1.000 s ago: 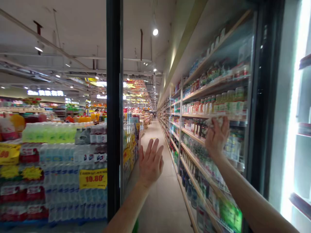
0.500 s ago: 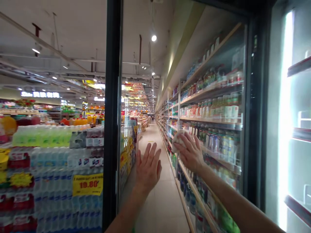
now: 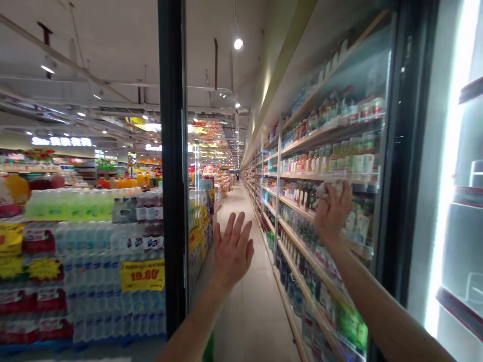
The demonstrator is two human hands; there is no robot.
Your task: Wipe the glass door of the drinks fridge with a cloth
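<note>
A framed glass door stands in front of me, and bottles and an aisle show through it. My left hand lies flat against the pane with its fingers spread, holding nothing. Farther right, my right hand presses a crumpled whitish cloth to the glass. Its fingers cover most of the cloth. The dark door frame runs upright to the left of both hands.
At the right is a lit fridge interior with dark shelf edges. Stacked bottle packs with a yellow price sign stand at the left. Through the glass, bottle shelves line the aisle floor.
My right hand has moved with the cloth to the right and a little up across the glass. My left hand stays almost where it was. The view has shifted slightly.
</note>
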